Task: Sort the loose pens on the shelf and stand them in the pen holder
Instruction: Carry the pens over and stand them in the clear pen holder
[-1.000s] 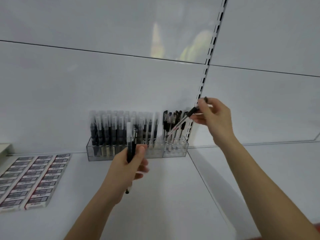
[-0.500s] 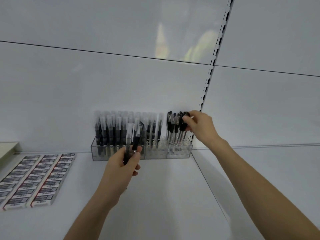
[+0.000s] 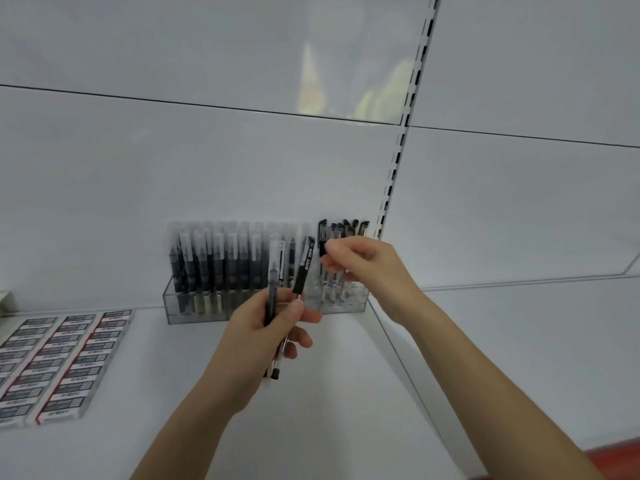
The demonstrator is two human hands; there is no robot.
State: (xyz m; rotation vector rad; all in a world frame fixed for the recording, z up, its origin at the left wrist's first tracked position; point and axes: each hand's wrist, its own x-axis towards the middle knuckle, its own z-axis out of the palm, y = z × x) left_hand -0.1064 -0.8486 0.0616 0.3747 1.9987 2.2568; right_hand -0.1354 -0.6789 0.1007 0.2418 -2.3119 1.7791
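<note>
A clear acrylic pen holder (image 3: 188, 311) stands against the back wall of the white shelf (image 3: 346, 393). Its left cells hold several clear-capped pens (image 3: 214, 261); its right end holds several black-capped pens (image 3: 349, 228). My left hand (image 3: 256, 341) grips a small bunch of pens in front of the holder, among them a clear-capped pen (image 3: 273, 285) and a black-capped pen (image 3: 304, 268) that leans right. My right hand (image 3: 363, 263) hovers just right of that black cap, thumb and fingers bent with a gap between them and nothing in them.
Rows of boxed erasers (image 3: 65, 362) lie on the shelf at the left. A slotted metal upright (image 3: 398, 168) runs up the back wall behind the holder's right end. A seam in the shelf runs forward from there.
My right hand stood its black-capped pen in the holder's right end, let go and moved left and down toward my left hand. My left hand has stayed in front of the holder with its pens.
</note>
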